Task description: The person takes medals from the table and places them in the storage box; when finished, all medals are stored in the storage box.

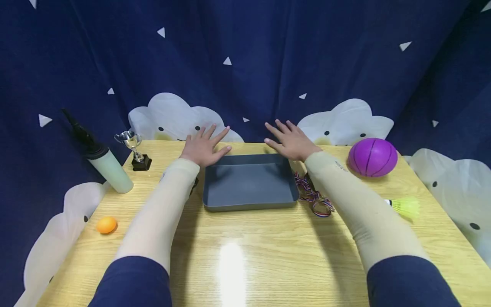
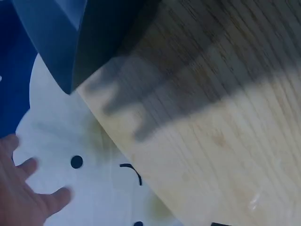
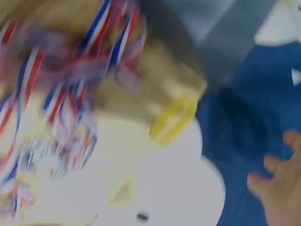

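In the head view a dark grey rectangular tray (image 1: 251,183) sits on the wooden table. Above its far left corner is my left hand (image 1: 203,147), fingers spread and holding nothing. Over the far right corner my right hand (image 1: 293,140) is likewise spread, with nothing in it. A striped red, white and blue ribbon (image 1: 322,207) lies beside the tray, partly hidden under my right forearm. The right wrist view shows this striped ribbon (image 3: 30,80) blurred, with a yellow object (image 3: 175,120) of unclear kind near the table edge.
Left on the table are a pale bottle (image 1: 111,170) with a black top, a small silver trophy cup (image 1: 140,157) and an orange ball (image 1: 106,224). A purple ball (image 1: 373,157) and a yellow shuttlecock (image 1: 406,207) are on the right. A dark blue curtain (image 1: 253,51) hangs behind.
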The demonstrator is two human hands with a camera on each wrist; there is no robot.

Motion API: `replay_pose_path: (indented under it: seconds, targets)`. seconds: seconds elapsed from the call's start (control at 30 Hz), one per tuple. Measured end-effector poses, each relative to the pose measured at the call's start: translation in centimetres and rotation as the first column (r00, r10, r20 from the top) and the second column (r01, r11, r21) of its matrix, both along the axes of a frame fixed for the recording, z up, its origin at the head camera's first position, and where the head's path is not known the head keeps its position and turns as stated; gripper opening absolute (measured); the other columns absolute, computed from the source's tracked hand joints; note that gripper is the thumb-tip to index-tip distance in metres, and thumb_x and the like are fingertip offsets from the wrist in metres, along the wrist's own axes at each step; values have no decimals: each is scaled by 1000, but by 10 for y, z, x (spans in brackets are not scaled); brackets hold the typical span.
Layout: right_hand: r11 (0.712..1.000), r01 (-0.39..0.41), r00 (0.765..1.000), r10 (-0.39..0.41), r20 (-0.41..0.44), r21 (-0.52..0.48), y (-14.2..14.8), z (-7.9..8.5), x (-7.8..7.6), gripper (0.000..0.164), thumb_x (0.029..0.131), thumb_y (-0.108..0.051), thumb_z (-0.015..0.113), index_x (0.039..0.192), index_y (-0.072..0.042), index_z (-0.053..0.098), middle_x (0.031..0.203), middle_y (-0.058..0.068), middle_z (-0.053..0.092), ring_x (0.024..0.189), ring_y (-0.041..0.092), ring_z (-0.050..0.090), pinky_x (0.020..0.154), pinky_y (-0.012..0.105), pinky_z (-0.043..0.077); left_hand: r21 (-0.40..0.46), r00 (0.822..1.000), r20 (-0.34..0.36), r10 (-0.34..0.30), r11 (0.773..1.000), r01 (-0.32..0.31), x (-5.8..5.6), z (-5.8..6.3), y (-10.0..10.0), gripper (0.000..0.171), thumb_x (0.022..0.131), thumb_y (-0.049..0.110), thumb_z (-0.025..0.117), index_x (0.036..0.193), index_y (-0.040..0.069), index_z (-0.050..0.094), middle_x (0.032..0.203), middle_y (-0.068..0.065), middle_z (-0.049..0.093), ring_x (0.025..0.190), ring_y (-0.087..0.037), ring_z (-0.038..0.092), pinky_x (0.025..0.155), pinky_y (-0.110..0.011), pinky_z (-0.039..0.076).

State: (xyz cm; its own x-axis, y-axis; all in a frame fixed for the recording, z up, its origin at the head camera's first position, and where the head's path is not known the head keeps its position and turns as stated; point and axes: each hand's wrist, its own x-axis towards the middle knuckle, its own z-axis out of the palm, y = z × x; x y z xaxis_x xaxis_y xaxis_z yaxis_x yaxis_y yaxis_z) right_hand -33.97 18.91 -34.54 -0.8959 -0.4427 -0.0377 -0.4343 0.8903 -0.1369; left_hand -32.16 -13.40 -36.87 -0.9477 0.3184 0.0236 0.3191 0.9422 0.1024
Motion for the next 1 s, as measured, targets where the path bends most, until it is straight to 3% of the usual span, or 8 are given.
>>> replay_pose_path:
  seconds: [0.1,0.2,0.27,0.33,0.43,0.53,0.67,1.0]
  targets:
    - [995,-44,999,45,8,-93,31,9,-1,62,114,-49,31,163,-11,36,168,24,35,156,48,30,129,61,22,112,994,105,11,993,-23,3,-1,-12,76,104,68,38,169,38,13,173,-17,28,158,-45,28,113,-73,40]
    - [983,-57,998,59,6,-173,64,12,2,48,114,-30,39,142,5,56,143,30,59,137,49,53,119,61,39,203,971,238,2,978,-51,7,-5,-23,73,108,54,41,169,23,19,169,-23,34,153,-46,37,117,-65,42]
    - [984,-41,999,44,14,-176,85,12,6,38,111,-20,46,128,10,62,126,33,67,121,50,63,109,62,48,267,938,346,-3,959,-95,9,-7,-29,70,110,45,43,168,12,22,166,-26,36,140,-45,53,116,-60,45]
    - [988,-10,999,16,41,-152,102,8,11,29,107,-12,53,118,13,63,114,34,70,108,50,68,100,62,53,326,890,456,6,929,-173,11,-9,-31,66,111,37,44,166,7,25,164,-28,38,123,-42,63,108,-55,53]
    - [995,54,993,-44,113,-87,120,-3,17,27,102,-8,60,115,16,62,108,37,71,102,51,69,94,60,56,385,816,577,22,874,-296,11,-13,-28,60,112,27,47,164,5,29,158,-29,42,102,-35,69,90,-46,63]
    - [994,103,975,-97,199,-22,128,-18,21,30,100,-7,64,116,18,61,109,37,70,101,49,69,93,58,57,422,774,633,11,834,-357,9,-15,-23,54,112,16,45,163,6,30,155,-30,43,111,-39,70,90,-44,64]
    - [992,125,958,-130,257,35,130,-32,21,31,98,-7,69,116,16,63,107,34,69,98,44,68,91,54,59,445,749,662,-13,811,-379,10,-12,-19,51,113,10,41,162,3,30,151,-34,44,120,-47,67,91,-47,64]
    - [992,126,949,-128,287,26,124,-35,22,36,96,-12,73,121,10,60,109,32,66,102,44,64,96,58,54,441,762,647,19,806,-395,7,-18,-22,48,114,12,42,161,5,36,138,-31,57,98,-33,74,78,-38,66]
